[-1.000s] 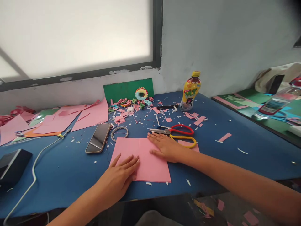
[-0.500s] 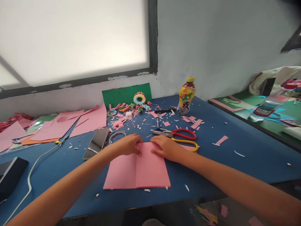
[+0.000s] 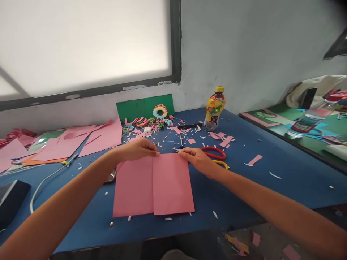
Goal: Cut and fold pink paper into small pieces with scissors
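The pink sheet (image 3: pixel 153 186) is lying creased on the blue desk (image 3: pixel 271 180), both hands pinching its far edge: left hand (image 3: pixel 135 150), right hand (image 3: pixel 196 160). Uneven pulling risks tearing it, or knuckles nudging the scissors (image 3: pixel 215 153) just behind.

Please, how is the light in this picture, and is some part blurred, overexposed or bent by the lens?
Head view: the window is washed out to plain white, no detail behind it; soft daylight falls on the blue table, with hardly any hard shadows; the pink sheet and both hands, left hand and right hand, look sharp; the window frame leans, so the wide lens distorts the edges; the top right corner is dark.
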Demonstrator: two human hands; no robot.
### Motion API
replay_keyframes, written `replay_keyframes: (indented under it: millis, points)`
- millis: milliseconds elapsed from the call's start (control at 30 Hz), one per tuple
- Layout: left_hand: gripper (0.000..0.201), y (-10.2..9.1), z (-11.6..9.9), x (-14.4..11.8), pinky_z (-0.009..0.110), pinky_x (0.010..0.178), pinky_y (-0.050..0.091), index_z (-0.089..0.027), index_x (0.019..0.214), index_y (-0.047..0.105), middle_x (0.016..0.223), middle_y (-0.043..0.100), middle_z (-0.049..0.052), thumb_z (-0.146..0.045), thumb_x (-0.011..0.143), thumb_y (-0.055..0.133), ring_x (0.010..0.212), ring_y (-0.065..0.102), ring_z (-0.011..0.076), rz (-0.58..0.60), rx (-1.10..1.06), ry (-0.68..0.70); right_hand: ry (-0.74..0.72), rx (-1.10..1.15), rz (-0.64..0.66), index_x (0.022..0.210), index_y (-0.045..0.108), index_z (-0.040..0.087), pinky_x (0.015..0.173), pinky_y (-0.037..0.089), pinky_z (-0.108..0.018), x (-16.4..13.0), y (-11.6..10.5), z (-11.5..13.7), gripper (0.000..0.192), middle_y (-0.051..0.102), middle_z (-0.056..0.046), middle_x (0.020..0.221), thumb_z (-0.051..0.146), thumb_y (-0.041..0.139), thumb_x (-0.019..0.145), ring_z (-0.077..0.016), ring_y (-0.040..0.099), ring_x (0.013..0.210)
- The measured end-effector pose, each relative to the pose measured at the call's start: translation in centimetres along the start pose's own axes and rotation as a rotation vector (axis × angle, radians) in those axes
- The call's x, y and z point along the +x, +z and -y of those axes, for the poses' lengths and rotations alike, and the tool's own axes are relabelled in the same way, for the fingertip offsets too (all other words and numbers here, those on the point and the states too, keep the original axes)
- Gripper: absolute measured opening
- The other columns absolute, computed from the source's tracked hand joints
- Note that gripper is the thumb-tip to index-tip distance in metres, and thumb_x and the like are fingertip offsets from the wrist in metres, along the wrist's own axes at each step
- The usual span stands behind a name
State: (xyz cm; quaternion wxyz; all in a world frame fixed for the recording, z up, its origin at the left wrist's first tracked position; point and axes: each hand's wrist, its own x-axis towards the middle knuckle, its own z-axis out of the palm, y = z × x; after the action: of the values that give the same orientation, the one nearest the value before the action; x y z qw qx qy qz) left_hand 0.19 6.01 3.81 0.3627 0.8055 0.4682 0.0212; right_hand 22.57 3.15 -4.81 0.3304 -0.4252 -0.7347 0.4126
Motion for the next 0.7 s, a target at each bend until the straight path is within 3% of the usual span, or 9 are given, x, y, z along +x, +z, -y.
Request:
replay_keyframes:
  millis: [100,167,233,333,400,467,567,700]
  points:
    - [0.026,-0.2,-0.7,-1.2,0.02,0.056,0.034,-0.018,0.073,0.066,0.073,0.06,-0.001,-0.042,0.075,0.057,0.065,0.047,0.0103,-0.004,-0.114,0.0,0.031,0.171,0.039,0.068,0.047,0.017,0.057,0.043,-0.023,-0.2,0.2,0.6,0.04,0.049,0.002,0.062,0.05,0.034,0.086,-0.0105,0.05,0.057]
    - [0.026,0.1,-0.3,-1.4,0.021,0.062,0.037,-0.018,0.077,0.067,0.077,0.062,0.0,-0.043,0.075,0.058,0.072,0.051,0.0124,0.007,-0.162,-0.012,0.018,0.142,0.052,0.061,0.043,0.018,0.053,0.04,-0.023,-0.3,0.0,0.8,0.044,0.046,0.003,0.057,0.051,0.032,0.087,-0.0101,0.047,0.053]
    - [0.029,0.7,0.7,-1.2,0.022,0.065,0.039,-0.018,0.081,0.067,0.081,0.064,0.001,-0.044,0.075,0.057,0.077,0.054,0.0147,0.022,-0.17,-0.044,-0.044,-0.103,0.028,0.061,0.045,0.018,0.054,0.038,-0.024,-0.4,-0.7,0.9,0.046,0.049,0.001,0.058,0.05,0.028,0.089,-0.0112,0.048,0.054]
    - [0.035,2.3,3.1,-0.9,0.023,0.064,0.039,-0.017,0.084,0.066,0.082,0.064,0.002,-0.048,0.077,0.051,0.076,0.055,0.0158,-0.002,-0.074,-0.074,-0.084,-0.648,-0.034,0.078,0.057,0.017,0.063,0.04,-0.029,-0.8,-3.0,0.4,0.034,0.06,-0.005,0.078,0.044,0.038,0.088,-0.0181,0.055,0.073]
    - [0.035,3.5,4.6,-0.8,0.024,0.062,0.038,-0.016,0.08,0.065,0.077,0.062,0.002,-0.046,0.078,0.047,0.072,0.054,0.016,-0.052,-0.025,-0.075,-0.002,-0.983,-0.045,0.085,0.059,0.015,0.067,0.041,-0.033,-1.3,-4.8,-0.2,0.025,0.061,-0.01,0.087,0.038,0.05,0.083,-0.0254,0.056,0.084]
    - [0.033,4.6,5.8,-0.8,0.025,0.062,0.037,-0.016,0.08,0.063,0.079,0.062,0.003,-0.044,0.079,0.046,0.073,0.053,0.017,-0.122,0.022,-0.084,0.177,-1.15,0.036,0.085,0.061,0.013,0.063,0.043,-0.035,-1.8,-6.3,-1.1,0.025,0.062,-0.012,0.083,0.037,0.052,0.081,-0.027,0.058,0.078]
    - [0.031,5.6,6.4,-0.9,0.024,0.054,0.033,-0.018,0.077,0.061,0.072,0.058,0.001,-0.047,0.075,0.051,0.065,0.05,0.0163,-0.18,0.07,-0.139,0.266,-1.147,0.142,0.085,0.062,0.013,0.064,0.045,-0.035,-2.2,-7.2,-2.6,0.022,0.062,-0.011,0.085,0.034,0.054,0.079,-0.0255,0.06,0.077]
    - [0.027,6.1,5.7,-1.5,0.023,0.05,0.031,-0.019,0.075,0.057,0.069,0.057,-0.001,-0.045,0.077,0.053,0.061,0.048,0.0141,-0.251,0.092,-0.094,0.171,-1.009,0.109,0.1,0.058,0.013,0.074,0.046,-0.034,-1.9,-6.7,-3.9,0.031,0.06,-0.013,0.101,0.035,0.051,0.081,-0.0238,0.059,0.089]
